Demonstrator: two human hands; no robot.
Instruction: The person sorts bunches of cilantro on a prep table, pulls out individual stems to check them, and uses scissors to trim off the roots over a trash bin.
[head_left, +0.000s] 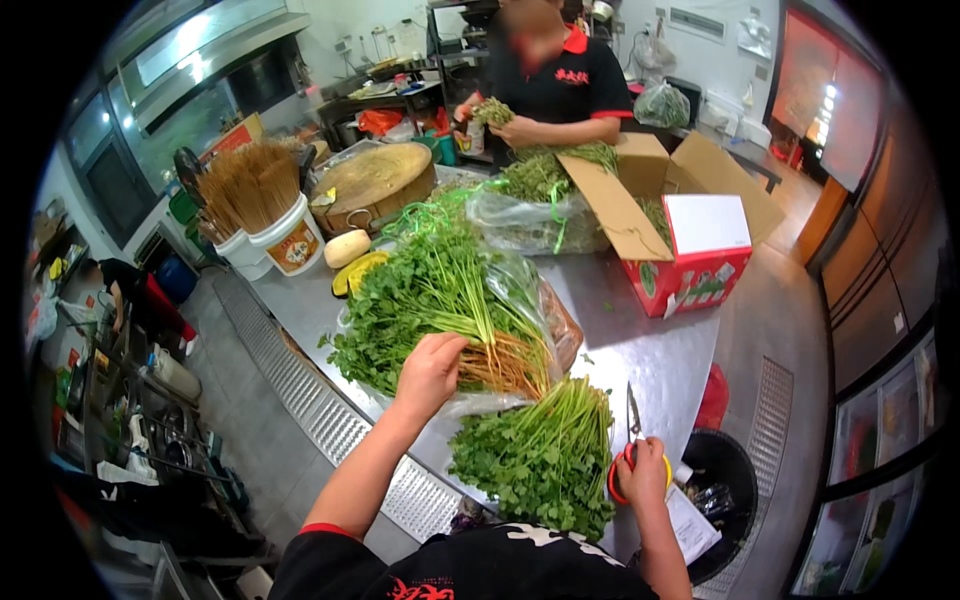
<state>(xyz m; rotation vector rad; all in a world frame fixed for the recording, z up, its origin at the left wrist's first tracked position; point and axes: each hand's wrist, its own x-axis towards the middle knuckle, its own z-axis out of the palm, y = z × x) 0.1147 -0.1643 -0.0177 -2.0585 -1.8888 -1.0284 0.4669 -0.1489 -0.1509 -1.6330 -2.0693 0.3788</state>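
Note:
In my right hand (643, 474) is a pair of scissors (634, 411) with red and yellow handles. Its blades point away from me over the metal table (637, 345). My left hand (429, 375) is at a large heap of coriander-like greens (420, 285), fingertips against the stems near the brown roots (510, 367). Whether those fingers pinch a stem is hidden. The heap lies partly in a clear plastic bag (529, 289). Closer to my body, between my arms, rests a pile of similar greens (536, 457), cut ends facing away and no roots seen.
Across the table a person (562, 90) handles dried-looking herbs beside an open cardboard box (686, 277). A black bin (720, 495) stands by the right table edge. A white bucket of skewers (289, 236), a round chopping block (375, 180) and a pale gourd (347, 248) sit at the left.

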